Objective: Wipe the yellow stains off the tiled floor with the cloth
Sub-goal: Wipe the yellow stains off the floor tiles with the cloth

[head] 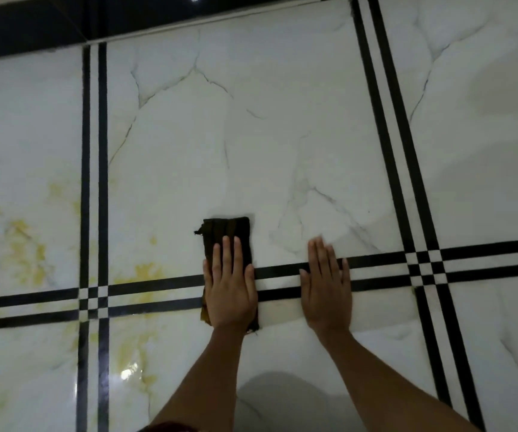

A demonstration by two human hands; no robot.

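Observation:
A dark folded cloth (226, 229) lies on the white marbled tiled floor (251, 135), across a pair of black border stripes. My left hand (229, 285) presses flat on the cloth with straight fingers. My right hand (326, 285) rests flat on the bare floor just right of it, fingers straight, on the same stripes. Yellow stains (145, 272) spread over the tiles left of the cloth, with more yellow stains (27, 244) on the far left tile and below the stripes (133, 341).
Black double stripes (94, 182) run up the floor at left and another pair (394, 151) at right, crossing the horizontal pair. A dark glossy wall base (33, 23) borders the floor at the top.

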